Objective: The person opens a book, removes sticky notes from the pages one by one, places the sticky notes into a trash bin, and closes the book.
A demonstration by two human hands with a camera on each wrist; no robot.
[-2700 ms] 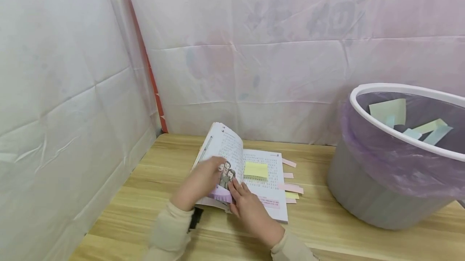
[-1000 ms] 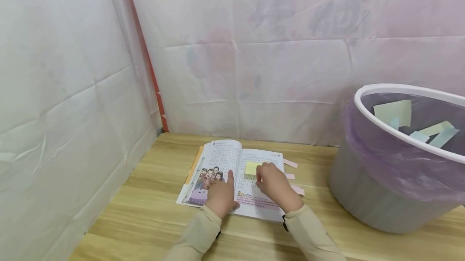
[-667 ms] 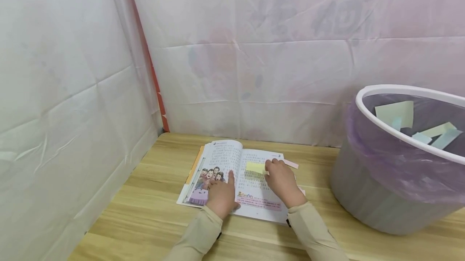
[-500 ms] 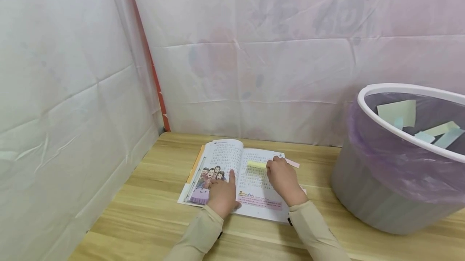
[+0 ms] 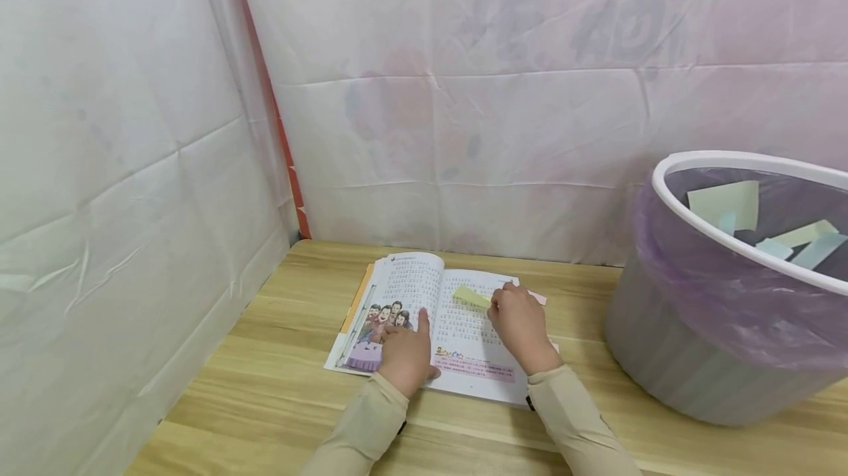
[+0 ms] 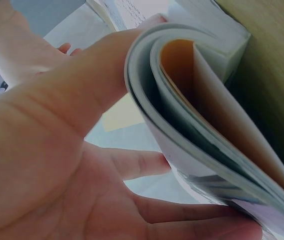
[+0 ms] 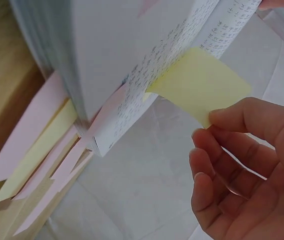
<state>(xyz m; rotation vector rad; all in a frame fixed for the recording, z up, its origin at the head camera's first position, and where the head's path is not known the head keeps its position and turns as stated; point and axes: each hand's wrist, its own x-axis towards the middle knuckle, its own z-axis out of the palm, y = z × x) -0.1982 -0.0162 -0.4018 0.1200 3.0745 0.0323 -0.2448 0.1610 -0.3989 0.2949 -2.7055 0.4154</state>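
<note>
An open printed book (image 5: pixel 477 332) lies on the wooden table, a cartoon of people on its left page. My left hand (image 5: pixel 405 358) rests spread on that page, thumb along the fold; the left wrist view shows its straight fingers (image 6: pixel 142 164) against the curved pages. Over the right page, my right hand (image 5: pixel 520 325) pinches one corner of a yellow sticky note (image 7: pixel 199 85) between thumb and forefinger. The note bends up off the page, its far edge still against the print. The other fingers of the right hand curl loosely below it.
Pink and yellow paper tabs (image 7: pixel 29 132) stick out from the book's right edge. A grey bin (image 5: pixel 682 358) with a purple liner stands to the right, several paper slips (image 5: pixel 725 204) inside. White sheets (image 5: pixel 530 130) hang behind and at the left.
Both hands were turning a page at first. Then the left hand settled on the left page, while the right hand took the sticky note's corner and peeled it upward, tilting it.
</note>
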